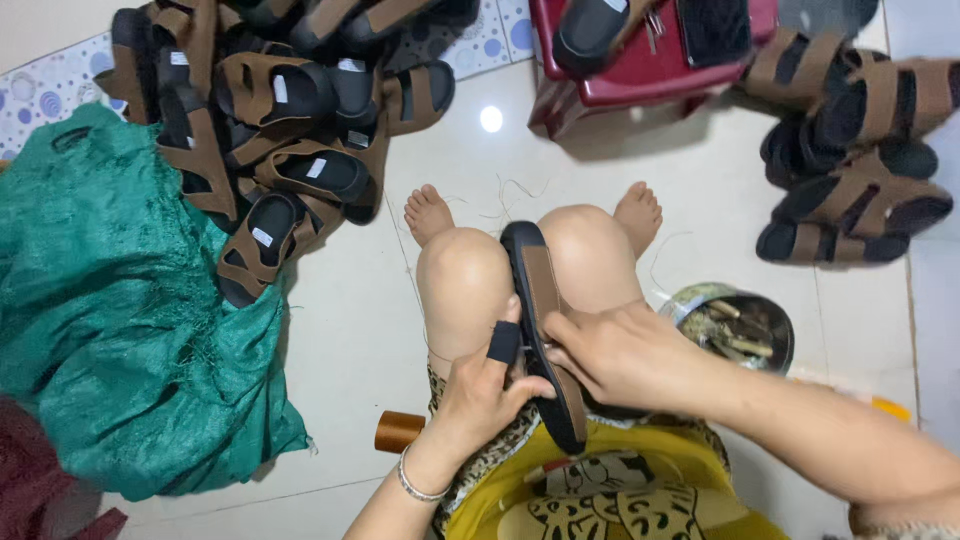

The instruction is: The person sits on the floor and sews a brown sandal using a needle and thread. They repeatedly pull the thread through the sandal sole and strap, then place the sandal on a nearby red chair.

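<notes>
Black-soled sandal with brown strap [541, 300] lies clamped between the knees. Left hand [487, 385] grips its sole, fingers closed. Right hand [618, 352] pinches its edge.

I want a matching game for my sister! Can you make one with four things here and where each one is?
Things:
1. sandal
2. green sack
3. metal bowl
4. red stool

Places:
A. top, across from the feet
B. floor, by the right arm
C. between the knees, held by both hands
D. far left on the floor

Pairs: 1-C, 2-D, 3-B, 4-A
</notes>
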